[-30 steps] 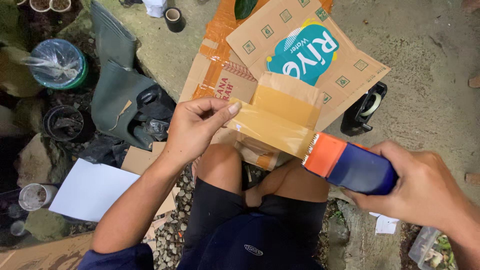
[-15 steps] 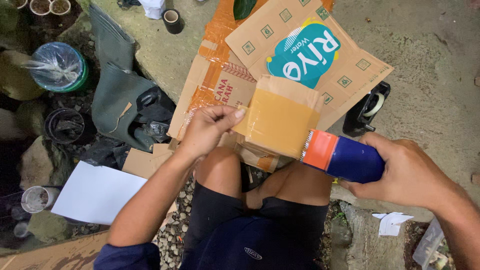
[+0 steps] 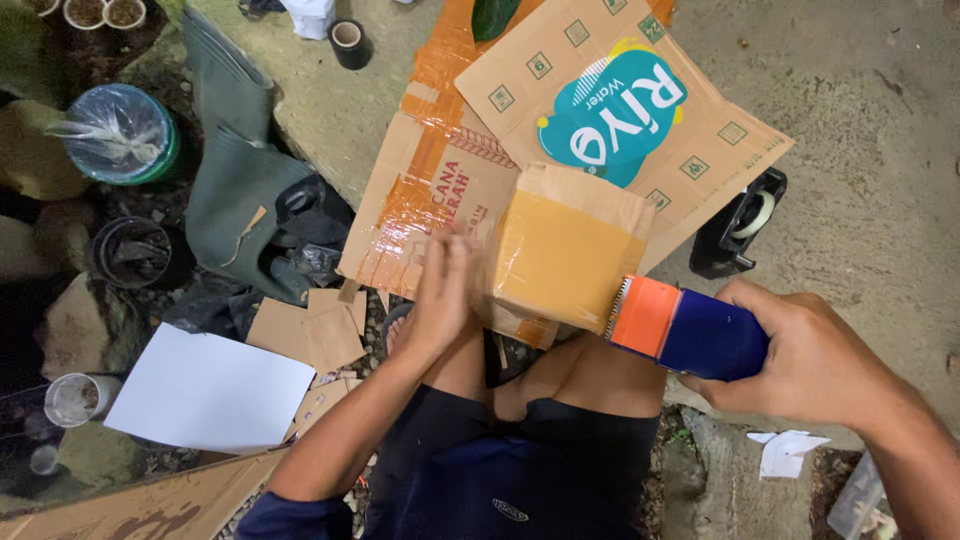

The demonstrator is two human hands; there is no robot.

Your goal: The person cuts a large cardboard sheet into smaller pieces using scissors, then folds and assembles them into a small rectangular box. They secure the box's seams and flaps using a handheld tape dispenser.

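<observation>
Already we have tape across the box on our knees; our left hand presses flat on its side, our right hand grips the dispenser at its corner, strip uncut.

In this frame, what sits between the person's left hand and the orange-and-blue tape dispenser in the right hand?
In the head view, the small brown taped cardboard box sits between the left hand and the orange-and-blue tape dispenser, gripped by the right hand.
</observation>
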